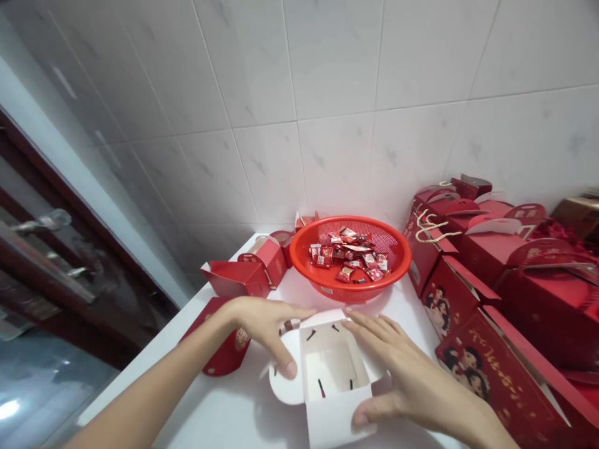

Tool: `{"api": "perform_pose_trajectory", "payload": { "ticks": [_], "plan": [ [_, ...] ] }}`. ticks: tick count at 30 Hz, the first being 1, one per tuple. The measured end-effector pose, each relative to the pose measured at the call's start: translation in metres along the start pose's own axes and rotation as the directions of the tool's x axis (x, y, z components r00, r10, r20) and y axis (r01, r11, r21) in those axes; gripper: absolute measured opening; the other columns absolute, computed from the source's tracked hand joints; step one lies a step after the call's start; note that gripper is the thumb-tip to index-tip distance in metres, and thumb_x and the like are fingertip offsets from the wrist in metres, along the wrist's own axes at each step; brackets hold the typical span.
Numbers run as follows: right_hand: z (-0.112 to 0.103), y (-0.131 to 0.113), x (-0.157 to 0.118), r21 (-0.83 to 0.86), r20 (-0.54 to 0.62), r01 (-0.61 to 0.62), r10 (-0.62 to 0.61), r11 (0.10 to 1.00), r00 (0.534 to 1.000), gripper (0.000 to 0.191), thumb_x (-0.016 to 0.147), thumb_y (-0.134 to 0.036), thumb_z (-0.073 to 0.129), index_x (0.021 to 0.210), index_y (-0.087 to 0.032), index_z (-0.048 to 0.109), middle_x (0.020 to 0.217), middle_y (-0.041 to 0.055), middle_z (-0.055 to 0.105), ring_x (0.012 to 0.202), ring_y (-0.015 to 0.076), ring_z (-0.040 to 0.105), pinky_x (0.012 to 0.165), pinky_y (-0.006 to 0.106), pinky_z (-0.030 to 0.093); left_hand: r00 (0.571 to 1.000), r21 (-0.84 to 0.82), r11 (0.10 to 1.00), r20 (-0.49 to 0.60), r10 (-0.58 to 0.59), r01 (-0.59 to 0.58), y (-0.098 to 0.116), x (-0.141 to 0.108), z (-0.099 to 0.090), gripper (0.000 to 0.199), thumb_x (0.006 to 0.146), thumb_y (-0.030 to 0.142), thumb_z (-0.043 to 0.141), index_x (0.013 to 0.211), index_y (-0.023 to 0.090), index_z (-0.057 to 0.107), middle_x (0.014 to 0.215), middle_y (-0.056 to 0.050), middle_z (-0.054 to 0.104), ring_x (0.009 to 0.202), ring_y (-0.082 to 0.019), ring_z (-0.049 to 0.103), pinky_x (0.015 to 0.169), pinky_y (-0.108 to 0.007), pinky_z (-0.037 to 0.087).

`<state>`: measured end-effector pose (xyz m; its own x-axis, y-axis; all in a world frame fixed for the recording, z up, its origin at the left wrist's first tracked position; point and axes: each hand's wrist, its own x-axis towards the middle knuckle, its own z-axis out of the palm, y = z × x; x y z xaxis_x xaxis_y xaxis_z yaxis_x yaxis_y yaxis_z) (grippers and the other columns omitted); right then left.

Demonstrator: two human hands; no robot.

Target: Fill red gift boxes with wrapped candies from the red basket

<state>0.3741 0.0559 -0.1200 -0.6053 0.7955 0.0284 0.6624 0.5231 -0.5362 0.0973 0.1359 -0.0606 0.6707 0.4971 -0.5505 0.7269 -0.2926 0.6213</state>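
An opened cardboard gift box (331, 365) stands before me on the white table, its white inside facing up and its flaps folded outward. Small dark slits show in its inner walls. My left hand (262, 333) grips the left side, thumb on the rounded flap and fingers reaching to the far edge. Across from it, my right hand (393, 368) holds the right side, its thumb on the near flap and its fingers along the far right edge. Beyond the box sits a red plastic basket (311, 277) with several wrapped candies (353, 252) in it.
Red boxes (269, 259) stand at the table's left edge, with a flat red box (224, 349) by my left forearm. Many red gift boxes with handles (510, 249) crowd the right side. A tiled wall (337, 149) rises behind; a door (56, 268) is at left.
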Motion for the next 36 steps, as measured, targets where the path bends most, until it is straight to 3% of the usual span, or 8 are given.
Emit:
{"api": "perform_pose_trajectory", "payload": {
  "ticks": [5, 11, 15, 21, 27, 30, 33, 36],
  "plan": [
    [0.001, 0.005, 0.001, -0.061, -0.077, 0.048, -0.053, 0.997, 0.996, 0.106, 0.066, -0.055, 0.086, 0.154, -0.022, 0.037, 0.158, 0.0152, 0.034, 0.145, 0.0403, 0.036, 0.117, 0.058, 0.035, 0.995, -0.136, 0.991, 0.104, 0.002, 0.012, 0.001, 0.007, 0.0, 0.102, 0.052, 0.051, 0.092, 0.144, 0.032, 0.052, 0.132, 0.001, 0.066, 0.12, -0.032, 0.062, 0.101, -0.036, 0.049],
    [0.033, 0.056, 0.011, -0.216, -0.223, 0.183, -0.231, 0.959, 0.947, 0.092, 0.074, -0.046, 0.081, 0.154, -0.033, 0.036, 0.155, 0.0082, 0.041, 0.137, 0.0388, 0.048, 0.109, 0.053, 0.046, 1.0, -0.083, 0.996, -0.022, 0.011, -0.013, -0.011, 0.018, 0.003, 0.114, 0.049, 0.05, 0.094, 0.15, 0.031, 0.044, 0.137, -0.003, 0.064, 0.118, -0.033, 0.063, 0.098, -0.036, 0.052],
    [0.046, 0.086, 0.024, -0.39, -0.374, 0.278, -0.427, 0.878, 0.823, 0.077, 0.083, -0.052, 0.072, 0.151, -0.04, 0.04, 0.152, 0.0035, 0.046, 0.133, 0.0394, 0.052, 0.102, 0.052, 0.051, 0.999, -0.051, 0.998, -0.03, 0.041, -0.042, -0.021, 0.024, 0.003, 0.108, 0.051, 0.055, 0.092, 0.146, 0.029, 0.049, 0.131, -0.003, 0.067, 0.111, -0.033, 0.066, 0.092, -0.036, 0.055],
    [0.023, 0.07, 0.025, -0.608, -0.354, 0.271, -0.56, 0.746, 0.749, 0.054, 0.088, -0.055, 0.064, 0.135, -0.03, 0.062, 0.134, 0.0094, 0.065, 0.119, 0.035, 0.065, 0.098, 0.049, 0.053, 0.998, -0.081, 0.997, -0.056, 0.01, -0.014, -0.024, 0.031, 0.006, 0.114, 0.054, 0.055, 0.091, 0.152, 0.029, 0.039, 0.135, -0.007, 0.064, 0.112, -0.033, 0.065, 0.095, -0.039, 0.054],
    [0.013, 0.045, 0.017, -0.56, -0.378, 0.245, -0.507, 0.792, 0.774, 0.054, 0.085, -0.053, 0.069, 0.13, -0.023, 0.065, 0.13, 0.0115, 0.068, 0.12, 0.0383, 0.063, 0.107, 0.063, 0.042, 0.986, 0.015, 0.999, -0.164, -0.041, 0.044, -0.019, 0.029, 0.007, 0.125, 0.054, 0.059, 0.09, 0.157, 0.024, 0.029, 0.157, -0.014, 0.039, 0.13, -0.036, 0.052, 0.108, -0.042, 0.043],
    [0.008, 0.031, 0.013, -0.521, -0.444, 0.254, -0.513, 0.815, 0.734, 0.057, 0.081, -0.061, 0.069, 0.12, -0.02, 0.068, 0.121, 0.0129, 0.072, 0.115, 0.0376, 0.065, 0.111, 0.066, 0.035, 0.982, 0.058, 0.998, -0.187, 0.019, -0.008, -0.005, 0.018, -0.002, 0.107, 0.062, 0.058, 0.086, 0.153, 0.025, 0.04, 0.149, -0.013, 0.051, 0.126, -0.034, 0.055, 0.104, -0.041, 0.045],
    [0.006, 0.018, 0.01, -0.465, -0.534, 0.264, -0.505, 0.845, 0.678, 0.041, 0.081, -0.051, 0.073, 0.11, -0.021, 0.068, 0.112, 0.0096, 0.075, 0.109, 0.0311, 0.068, 0.116, 0.059, 0.031, 0.966, 0.103, 0.983, -0.195, 0.167, -0.149, 0.013, 0.007, -0.022, 0.058, 0.082, 0.054, 0.072, 0.131, 0.023, 0.064, 0.124, -0.009, 0.069, 0.107, -0.026, 0.065, 0.089, -0.032, 0.05],
    [0.005, 0.008, 0.006, -0.398, -0.606, 0.313, -0.503, 0.862, 0.616, 0.032, 0.082, -0.04, 0.075, 0.106, -0.021, 0.066, 0.107, 0.0054, 0.075, 0.106, 0.0251, 0.067, 0.117, 0.049, 0.032, 0.914, 0.202, 0.967, -0.343, 0.219, -0.156, 0.025, 0.011, -0.048, 0.033, 0.092, 0.043, 0.06, 0.107, 0.018, 0.075, 0.101, -0.006, 0.075, 0.089, -0.02, 0.067, 0.075, -0.026, 0.048]
  ]
}}
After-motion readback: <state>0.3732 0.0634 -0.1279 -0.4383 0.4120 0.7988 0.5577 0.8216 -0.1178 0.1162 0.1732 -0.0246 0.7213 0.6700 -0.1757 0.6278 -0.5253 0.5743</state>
